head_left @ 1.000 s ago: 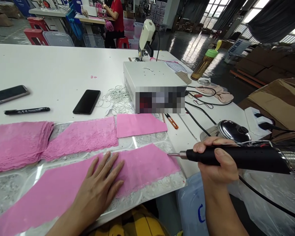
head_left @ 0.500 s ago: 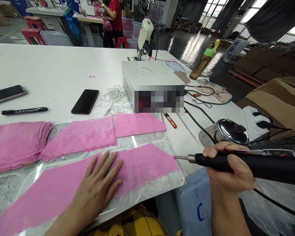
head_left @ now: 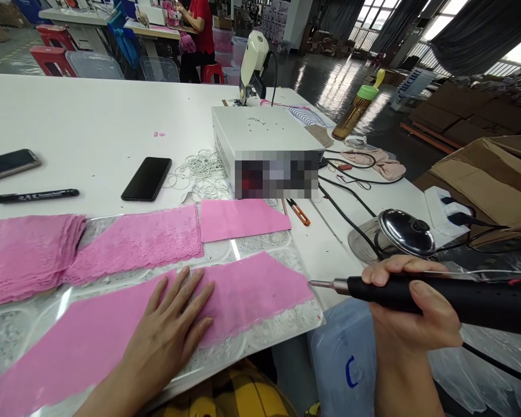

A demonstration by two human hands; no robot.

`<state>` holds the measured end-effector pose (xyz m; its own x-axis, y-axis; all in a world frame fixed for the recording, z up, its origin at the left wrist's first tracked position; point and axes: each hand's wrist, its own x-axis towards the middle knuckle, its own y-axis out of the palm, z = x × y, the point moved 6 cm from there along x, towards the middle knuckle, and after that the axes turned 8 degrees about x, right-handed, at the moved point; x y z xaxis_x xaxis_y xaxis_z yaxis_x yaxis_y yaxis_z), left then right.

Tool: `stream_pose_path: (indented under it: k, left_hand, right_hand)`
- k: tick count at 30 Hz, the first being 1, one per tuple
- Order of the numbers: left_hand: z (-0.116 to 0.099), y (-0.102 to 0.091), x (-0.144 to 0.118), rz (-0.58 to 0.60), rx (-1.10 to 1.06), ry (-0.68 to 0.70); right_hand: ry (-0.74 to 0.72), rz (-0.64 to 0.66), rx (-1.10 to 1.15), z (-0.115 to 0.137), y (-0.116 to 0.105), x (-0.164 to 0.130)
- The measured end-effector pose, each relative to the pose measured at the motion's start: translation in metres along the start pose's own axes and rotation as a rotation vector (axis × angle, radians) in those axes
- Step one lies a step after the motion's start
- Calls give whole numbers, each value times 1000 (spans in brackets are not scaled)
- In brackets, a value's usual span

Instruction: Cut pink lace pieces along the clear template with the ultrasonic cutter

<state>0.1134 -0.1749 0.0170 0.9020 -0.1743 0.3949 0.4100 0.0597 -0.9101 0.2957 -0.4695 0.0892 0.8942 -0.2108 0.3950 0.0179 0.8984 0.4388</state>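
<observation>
My left hand lies flat with its fingers spread on a long piece of pink fabric, holding nothing. The fabric rests on a clear, patterned plastic sheet near the table's front edge. My right hand is wrapped round a black corded handheld tool. Its thin metal tip points left, right at the fabric's right edge; whether it touches I cannot tell. Behind lie a flat pink template-like piece, a lace-edged pink piece and a stack of pink lace fabric.
A grey metal box with cables stands behind the fabric, beside tangled white cord. A phone, a marker, orange snips, a lidded jar and a power strip lie around. A co-worker sits farther back.
The view has shifted slightly. My right hand and the tool have moved slightly right and down, the tip a little lower along the fabric's edge. My left hand stays flat on the fabric.
</observation>
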Motion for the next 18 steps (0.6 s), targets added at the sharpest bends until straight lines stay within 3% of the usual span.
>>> stream_pose_path:
  k: [9,18]
  left_hand:
    - [0,0,-1,7,7,-2]
    - [0,0,1,8,17,5]
  right_hand:
    - [35,-36,0,-2,-2,-3]
    - [-7,12,6,-3,1,-3]
